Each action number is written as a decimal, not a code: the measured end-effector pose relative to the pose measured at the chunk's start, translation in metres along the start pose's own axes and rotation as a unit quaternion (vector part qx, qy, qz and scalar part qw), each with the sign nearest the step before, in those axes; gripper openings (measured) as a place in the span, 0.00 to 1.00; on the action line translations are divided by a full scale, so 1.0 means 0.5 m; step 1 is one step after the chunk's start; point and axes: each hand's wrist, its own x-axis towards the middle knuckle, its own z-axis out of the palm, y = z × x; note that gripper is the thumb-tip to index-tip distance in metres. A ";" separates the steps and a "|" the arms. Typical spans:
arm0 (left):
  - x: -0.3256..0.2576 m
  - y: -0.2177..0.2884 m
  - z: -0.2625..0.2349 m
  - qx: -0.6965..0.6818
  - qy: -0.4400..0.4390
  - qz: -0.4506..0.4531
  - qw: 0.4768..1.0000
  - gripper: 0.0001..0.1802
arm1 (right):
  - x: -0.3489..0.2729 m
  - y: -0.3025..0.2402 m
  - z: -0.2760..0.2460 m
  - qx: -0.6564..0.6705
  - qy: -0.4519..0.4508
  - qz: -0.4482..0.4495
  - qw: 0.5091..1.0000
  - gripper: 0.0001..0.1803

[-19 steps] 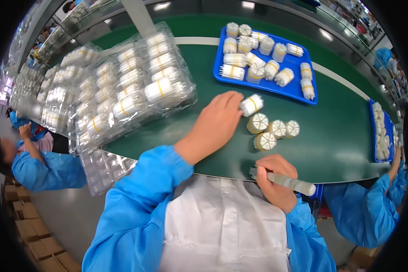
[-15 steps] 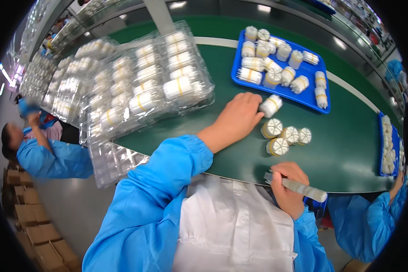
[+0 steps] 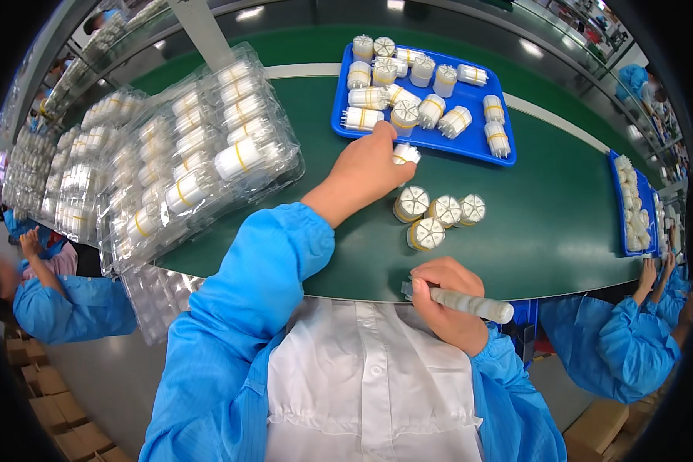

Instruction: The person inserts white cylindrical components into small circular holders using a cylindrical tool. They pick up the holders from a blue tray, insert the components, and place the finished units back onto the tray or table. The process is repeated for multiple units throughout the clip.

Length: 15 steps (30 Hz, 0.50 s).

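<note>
My left hand [image 3: 366, 165] reaches over the green table, its fingers closed around a white cylindrical part [image 3: 406, 155] with a yellow band. The fingers hide much of this part, just in front of the blue tray [image 3: 470, 152]. Several similar cylinders [image 3: 426, 233] stand upright in a cluster nearer me, their ends showing spoke-like segments. At the table's near edge my right hand [image 3: 453, 302] is wrapped around a tool with a pale, thick handle [image 3: 477, 305]. A short flat tip [image 3: 406, 289] sticks out past the thumb; its exact kind is unclear.
More banded cylinders [image 3: 431, 110] stand and lie in the blue tray. On the left, clear plastic blister trays [image 3: 273, 173] full of cylinders are stacked. Another blue tray [image 3: 621, 223] sits at the far right beside a co-worker's blue sleeve [image 3: 624, 339]. Cardboard boxes [image 3: 50, 385] stand on the floor.
The whole view has shifted, so the table's things appear farther left. My left hand has closed over the single cylinder it was beside. My right hand still grips the tool.
</note>
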 end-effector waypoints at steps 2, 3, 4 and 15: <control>-0.024 -0.019 -0.010 -0.035 0.035 0.014 0.999 0.32 | -0.003 0.000 -0.005 0.002 0.004 0.004 1.000 0.05; -0.047 -0.037 -0.010 -0.035 0.082 0.045 0.995 0.31 | -0.004 0.000 -0.008 0.004 0.006 0.007 1.000 0.06; -0.074 -0.052 -0.011 -0.035 0.130 0.074 0.988 0.29 | -0.004 0.000 -0.011 -0.004 0.012 0.005 1.000 0.06; -0.319 -0.041 0.042 -0.136 0.001 0.228 0.964 0.29 | 0.019 -0.003 -0.004 -0.001 0.032 -0.013 0.999 0.06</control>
